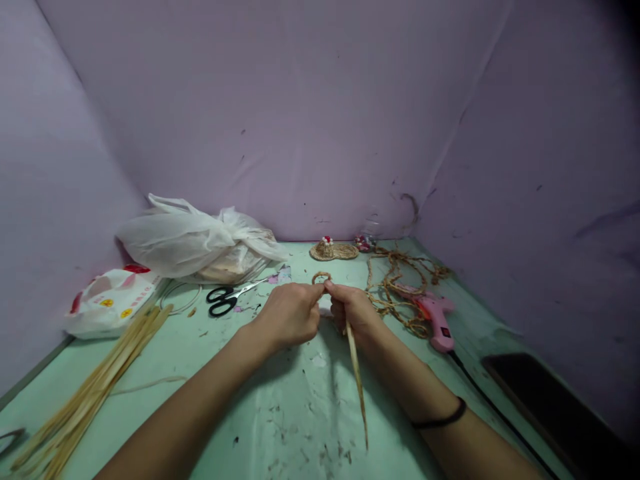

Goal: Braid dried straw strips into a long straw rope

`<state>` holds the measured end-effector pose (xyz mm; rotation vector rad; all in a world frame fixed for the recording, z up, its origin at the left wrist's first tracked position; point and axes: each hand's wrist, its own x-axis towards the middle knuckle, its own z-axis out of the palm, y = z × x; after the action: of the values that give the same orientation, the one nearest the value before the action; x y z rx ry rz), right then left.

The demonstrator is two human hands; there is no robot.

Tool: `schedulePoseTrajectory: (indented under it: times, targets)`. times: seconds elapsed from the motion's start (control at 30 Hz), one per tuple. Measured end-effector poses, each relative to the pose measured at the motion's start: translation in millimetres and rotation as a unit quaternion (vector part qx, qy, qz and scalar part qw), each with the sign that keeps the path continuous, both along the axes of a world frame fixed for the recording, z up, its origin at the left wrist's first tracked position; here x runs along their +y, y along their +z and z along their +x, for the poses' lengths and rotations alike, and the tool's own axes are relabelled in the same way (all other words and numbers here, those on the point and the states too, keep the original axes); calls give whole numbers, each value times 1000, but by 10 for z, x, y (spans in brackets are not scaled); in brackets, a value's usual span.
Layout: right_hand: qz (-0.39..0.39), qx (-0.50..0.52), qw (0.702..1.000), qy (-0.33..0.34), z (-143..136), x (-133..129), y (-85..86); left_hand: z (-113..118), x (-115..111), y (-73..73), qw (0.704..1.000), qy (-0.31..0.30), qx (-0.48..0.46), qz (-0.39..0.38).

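Observation:
My left hand [295,312] and my right hand [354,308] meet over the middle of the table, fingertips pinched together. Between them they hold a twisted straw cord, whose small curved loop [321,276] stands out beyond the fingers. A loose pale straw strip [356,373] hangs from my right hand toward the table's front and tapers to a point. My left fingers are curled closed. Just past the hands lies a woven straw slipper [341,251] with red and white beads on it. To the right is a tangle of brown twisted cord [395,283].
Black-handled scissors [225,300] lie left of my hands, near a knotted white plastic bag [200,240] and a tissue pack [113,300]. Long straw strips [95,393] lie at front left. On the right are a pink glue gun [439,323] with a black cable and a dark flat object [550,407].

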<state>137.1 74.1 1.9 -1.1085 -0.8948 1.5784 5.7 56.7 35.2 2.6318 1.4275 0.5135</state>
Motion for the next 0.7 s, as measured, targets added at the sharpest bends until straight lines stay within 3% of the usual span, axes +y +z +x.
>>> schedulePoseTrajectory:
  times: [0.1, 0.17, 0.27, 0.37, 0.6, 0.7]
  targets:
    - [-15, 42, 998, -46, 33, 29, 20, -16, 30, -19, 998, -34, -46, 3]
    - [-24, 55, 997, -58, 59, 38, 49, -37, 70, -40, 998, -15, -61, 12]
    - [-40, 34, 999, -4, 94, 35, 91, -95, 145, -74, 997, 38, -67, 33]
    - [-60, -20, 996, 60, 116, 27, 104, -154, 202, -115, 993, 46, -79, 70]
    - [-51, -84, 985, 143, 117, -14, 64, -133, 232, -249, 979, -58, -173, 86]
    - [-37, -91, 988, 122, 96, -17, 56, -119, 249, -250, 972, -81, -194, 102]
